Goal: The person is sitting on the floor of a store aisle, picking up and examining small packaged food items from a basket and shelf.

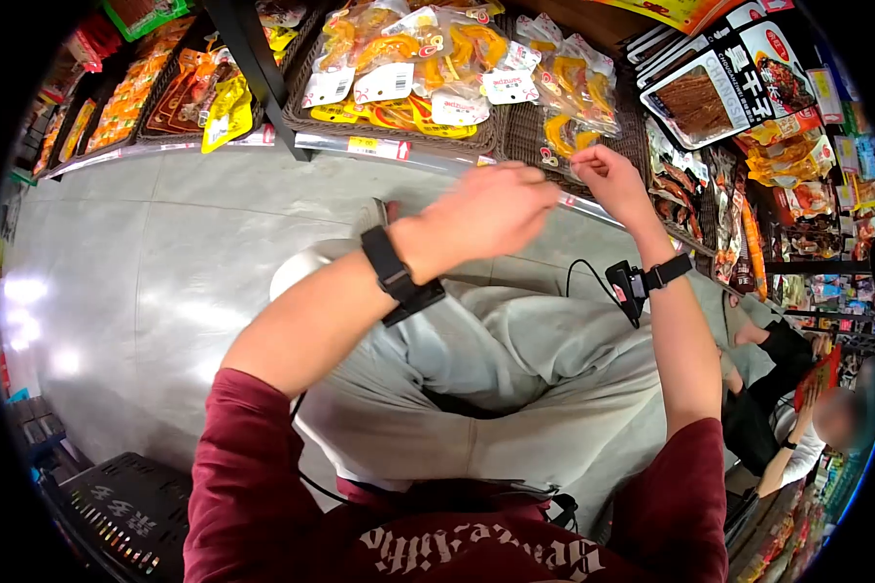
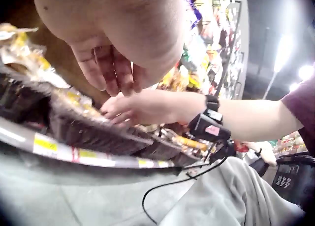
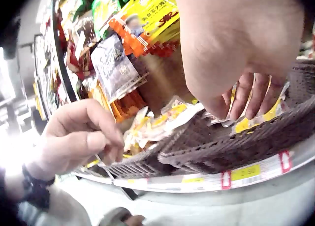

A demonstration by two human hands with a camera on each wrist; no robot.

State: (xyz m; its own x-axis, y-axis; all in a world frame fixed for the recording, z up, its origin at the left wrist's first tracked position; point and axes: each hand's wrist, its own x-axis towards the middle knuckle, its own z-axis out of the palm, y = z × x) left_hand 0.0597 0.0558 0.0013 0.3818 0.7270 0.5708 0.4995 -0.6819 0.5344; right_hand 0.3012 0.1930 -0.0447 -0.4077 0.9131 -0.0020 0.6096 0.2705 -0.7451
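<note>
My right hand (image 1: 614, 185) is over the front of a dark woven basket (image 1: 525, 146), fingertips right at a clear pack with yellow curved pieces (image 1: 560, 134). In the right wrist view its fingers (image 3: 251, 95) hang down over the yellow pack (image 3: 261, 121). My left hand (image 1: 496, 214), blurred, hovers at the shelf edge left of it, with loosely bent fingers and nothing in them. The right wrist view shows that left hand (image 3: 81, 132) from the side, thumb near the bent fingers.
A fuller basket (image 1: 496, 131) of similar packs stands at left, behind a shelf edge with price tags (image 1: 365, 146). Black-and-white snack packs (image 1: 695, 92) hang at right. Another person (image 1: 787, 437) is at far right. A black shopping basket (image 1: 117, 515) sits at lower left.
</note>
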